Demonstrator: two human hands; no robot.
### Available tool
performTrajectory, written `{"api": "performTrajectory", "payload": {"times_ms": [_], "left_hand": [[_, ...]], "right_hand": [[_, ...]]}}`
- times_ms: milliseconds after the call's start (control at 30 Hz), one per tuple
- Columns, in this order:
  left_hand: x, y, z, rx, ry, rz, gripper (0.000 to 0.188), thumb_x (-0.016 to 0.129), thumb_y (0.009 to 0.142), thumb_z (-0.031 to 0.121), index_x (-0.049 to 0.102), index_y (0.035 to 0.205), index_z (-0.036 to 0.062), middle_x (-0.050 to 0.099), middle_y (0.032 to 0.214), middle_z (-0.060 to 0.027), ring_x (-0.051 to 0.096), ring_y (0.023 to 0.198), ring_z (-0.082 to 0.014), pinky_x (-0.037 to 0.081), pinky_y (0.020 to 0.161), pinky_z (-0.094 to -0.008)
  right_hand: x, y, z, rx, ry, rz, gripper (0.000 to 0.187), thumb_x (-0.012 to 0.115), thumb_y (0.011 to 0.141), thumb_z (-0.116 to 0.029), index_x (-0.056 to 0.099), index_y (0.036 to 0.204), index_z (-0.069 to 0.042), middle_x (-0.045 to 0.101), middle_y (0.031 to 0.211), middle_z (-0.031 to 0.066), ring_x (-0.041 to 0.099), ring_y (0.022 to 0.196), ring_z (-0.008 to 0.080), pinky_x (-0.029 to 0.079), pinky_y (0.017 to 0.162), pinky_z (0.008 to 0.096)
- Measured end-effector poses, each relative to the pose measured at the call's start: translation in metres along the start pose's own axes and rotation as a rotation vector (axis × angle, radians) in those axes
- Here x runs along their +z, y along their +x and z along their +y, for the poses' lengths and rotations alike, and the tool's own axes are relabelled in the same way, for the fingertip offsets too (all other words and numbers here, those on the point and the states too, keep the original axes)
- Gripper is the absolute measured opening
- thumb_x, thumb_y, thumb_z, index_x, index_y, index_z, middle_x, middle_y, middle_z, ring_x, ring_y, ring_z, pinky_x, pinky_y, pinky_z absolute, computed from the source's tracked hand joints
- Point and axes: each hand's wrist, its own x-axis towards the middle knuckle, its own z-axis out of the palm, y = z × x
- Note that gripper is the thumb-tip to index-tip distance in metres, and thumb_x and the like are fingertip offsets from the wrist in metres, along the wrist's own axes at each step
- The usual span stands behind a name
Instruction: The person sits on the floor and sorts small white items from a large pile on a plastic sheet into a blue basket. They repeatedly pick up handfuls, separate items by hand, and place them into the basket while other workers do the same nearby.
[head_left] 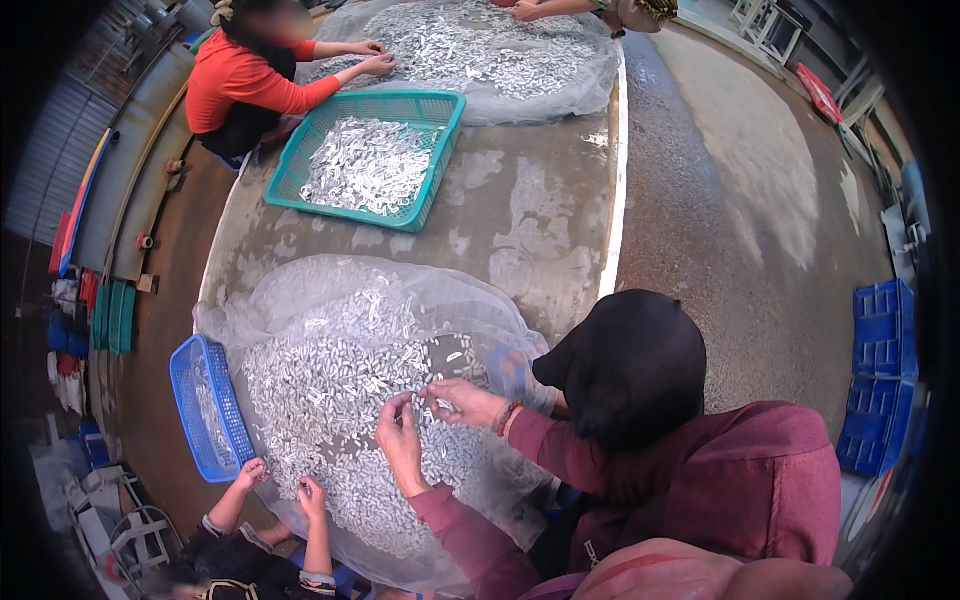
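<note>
My two hands are close together above a heap of small pale grey-white pieces (330,375) spread on translucent netting (290,280). Thumb and fingertips of my left hand (401,445) are pinched together. My right hand (466,402), with a beaded bracelet (507,417) at the wrist, is closed in a pinch just beside it. Whatever sits between the fingertips is too small to name. Some loose pieces look like narrow loops. Both my forearms wear maroon sleeves (545,440).
A person in a black cap (625,370) is close at my right. At lower left, another person's hands (312,495) work by a blue basket (182,375). A green basket (450,130) of pieces stands farther off. Beyond it, a person in orange (225,85) works at a second heap (500,50).
</note>
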Motion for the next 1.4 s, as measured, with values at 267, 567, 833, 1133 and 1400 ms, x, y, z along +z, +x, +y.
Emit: {"api": "performTrajectory", "payload": {"times_ms": [267, 567, 833, 1133, 1400], "left_hand": [[-0.01, -0.005, 0.0, -0.008, -0.022, 0.035, 0.016, 0.054, 0.085, 0.0, 0.063, 0.098, -0.0019, 0.066, 0.09, -0.0098, 0.059, 0.082, -0.0147, 0.046, 0.076, -0.0271], [-0.011, -0.006, 0.0, -0.024, 0.034, 0.039, 0.016, 0.054, 0.085, 0.0, 0.063, 0.099, -0.0004, 0.065, 0.091, -0.012, 0.06, 0.082, -0.0179, 0.046, 0.075, -0.0297], [-0.006, -0.002, -0.002, -0.021, 0.035, 0.017, 0.016, 0.055, 0.085, 0.0, 0.063, 0.099, -0.0004, 0.066, 0.091, -0.0128, 0.061, 0.082, -0.0188, 0.047, 0.075, -0.0304], [-0.003, -0.002, 0.003, -0.018, 0.026, 0.024, 0.014, 0.057, 0.084, 0.0, 0.064, 0.096, -0.0007, 0.066, 0.087, -0.0095, 0.059, 0.08, -0.0141, 0.046, 0.074, -0.0273], [0.0, 0.001, -0.006, -0.015, 0.053, 0.019, 0.013, 0.058, 0.084, 0.0, 0.064, 0.095, -0.0003, 0.067, 0.086, -0.0091, 0.06, 0.079, -0.0145, 0.047, 0.073, -0.0277]], "right_hand": [[0.003, -0.006, -0.003, -0.012, -0.031, 0.018, 0.021, 0.043, 0.096, -0.021, 0.057, 0.109, -0.01, 0.052, 0.079, 0.0004, 0.045, 0.064, 0.0099, 0.036, 0.05, 0.0208], [0.002, -0.002, -0.005, -0.011, -0.056, -0.046, 0.019, 0.048, 0.092, -0.012, 0.055, 0.109, -0.007, 0.052, 0.077, -0.0004, 0.041, 0.055, 0.0067, 0.03, 0.044, 0.018], [-0.001, 0.0, -0.002, -0.009, -0.021, -0.08, 0.022, 0.046, 0.091, -0.008, 0.052, 0.113, -0.009, 0.05, 0.075, -0.0017, 0.033, 0.049, 0.0038, 0.024, 0.039, 0.0185], [0.0, 0.001, 0.001, 0.04, -0.027, -0.043, 0.022, 0.046, 0.091, -0.007, 0.052, 0.112, -0.008, 0.048, 0.075, -0.0017, 0.032, 0.049, 0.004, 0.023, 0.039, 0.0179], [0.001, 0.002, 0.003, 0.019, -0.037, -0.025, 0.019, 0.049, 0.091, -0.01, 0.053, 0.109, -0.008, 0.049, 0.075, -0.0006, 0.033, 0.049, 0.0037, 0.023, 0.038, 0.018]]}}
